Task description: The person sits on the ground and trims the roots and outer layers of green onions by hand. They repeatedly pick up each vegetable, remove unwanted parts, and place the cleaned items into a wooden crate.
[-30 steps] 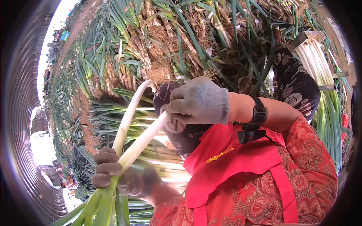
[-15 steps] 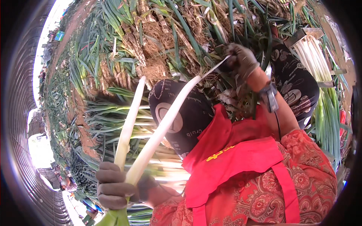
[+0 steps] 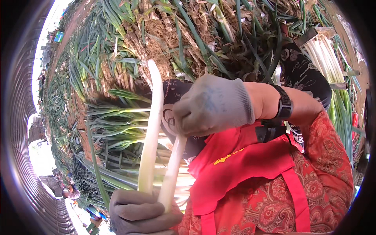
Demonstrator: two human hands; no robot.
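My left hand [image 3: 137, 213], in a grey glove, is closed around two long green onions low in the view. The left white stalk [image 3: 153, 125] stands up bare, its tip bent a little to the left. Beside it the right stalk [image 3: 171, 174] rises to my gloved right hand [image 3: 213, 105], whose fingers are curled round its upper part. That glove hides the stalk's top end. A black band sits on my right wrist. Just left of the stalks lie green onions [image 3: 125, 135] with their leaves pointing left.
A heap of unpeeled green onions with brown roots [image 3: 158, 41] covers the ground ahead. At the far right, a bundle of white-stalked onions [image 3: 323, 53] rests in a metal frame [image 3: 307, 37]. My knees, in black printed cloth, and a red apron [image 3: 235, 168] are close below.
My right hand has come left and nearer, from over the heap to the right stalk, and a thin peeled strip no longer shows. The left hand has shifted slightly right, with both stalks more upright.
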